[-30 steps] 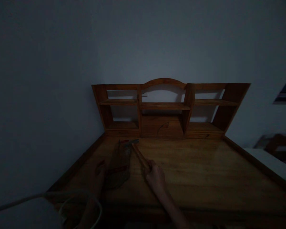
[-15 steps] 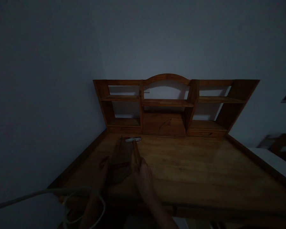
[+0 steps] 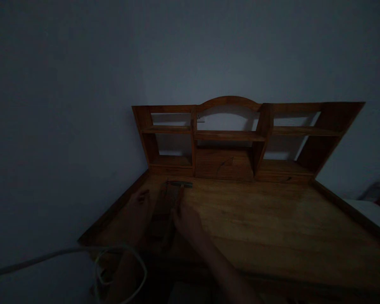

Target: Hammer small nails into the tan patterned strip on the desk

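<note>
Hammer (image 3: 181,193) in front of the shelf (image 3: 229,136) — our right hand (image 3: 187,220) grips it. Our left hand (image 3: 137,211), also before the shelf, looks curled — whether around anything, we cannot tell. Grasp done; release not.

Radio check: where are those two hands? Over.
Right hand at hammer, grip too dark to judge. Left hand apart from it. Hammer head at far end. Pale cable crosses before left forearm.
</note>
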Demonstrator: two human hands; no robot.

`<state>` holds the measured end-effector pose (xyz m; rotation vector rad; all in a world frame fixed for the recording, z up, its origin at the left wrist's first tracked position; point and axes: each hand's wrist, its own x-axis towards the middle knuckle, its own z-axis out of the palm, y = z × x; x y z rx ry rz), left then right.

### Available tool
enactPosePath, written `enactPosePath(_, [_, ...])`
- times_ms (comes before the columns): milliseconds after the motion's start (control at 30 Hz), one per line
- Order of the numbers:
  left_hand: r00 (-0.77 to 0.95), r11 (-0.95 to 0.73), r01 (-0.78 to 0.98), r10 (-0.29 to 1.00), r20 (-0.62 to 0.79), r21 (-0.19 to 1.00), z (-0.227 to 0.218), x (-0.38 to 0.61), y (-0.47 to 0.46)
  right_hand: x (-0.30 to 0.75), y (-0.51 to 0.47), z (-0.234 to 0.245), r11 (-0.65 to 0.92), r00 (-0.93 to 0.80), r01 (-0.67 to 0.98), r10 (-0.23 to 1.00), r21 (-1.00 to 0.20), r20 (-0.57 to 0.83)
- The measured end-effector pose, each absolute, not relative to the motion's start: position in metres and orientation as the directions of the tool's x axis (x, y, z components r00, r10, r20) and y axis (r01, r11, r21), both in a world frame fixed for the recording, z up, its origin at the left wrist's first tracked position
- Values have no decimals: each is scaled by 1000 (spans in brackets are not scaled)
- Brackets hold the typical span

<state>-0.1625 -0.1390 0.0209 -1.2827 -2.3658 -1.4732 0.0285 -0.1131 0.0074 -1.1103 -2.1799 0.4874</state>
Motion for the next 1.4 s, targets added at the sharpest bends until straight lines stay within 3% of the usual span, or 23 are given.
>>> enactPosePath(67, [-588, 189, 767, 589, 555, 613, 42, -172, -115, 25, -89, 19, 586, -411, 574, 810, -573, 417])
enactPosePath(133, [-526, 244, 827, 655, 543, 507, 60, -178, -84, 17, -72, 25, 620, -402, 549, 784, -561, 473])
enactPosePath(267, [-425, 354, 900, 841, 335, 253, 76, -180, -30, -1, -65, 16, 753, -499, 446, 659, -485, 563])
enactPosePath(400, [-394, 393, 919, 901, 182, 42, 70, -177, -3, -10, -68, -2, 852, -621, 345, 522, -394, 585])
enactPosePath(533, [-334, 344, 935, 936, 108, -89, 64, -179, 11, -11, -67, -8, 882, -671, 311, 468, -355, 575])
enactPosePath(1400, [-175, 183, 951, 983, 54, -250, 70, -165, 19, -8, -66, -9, 862, -695, 361, 502, -354, 514])
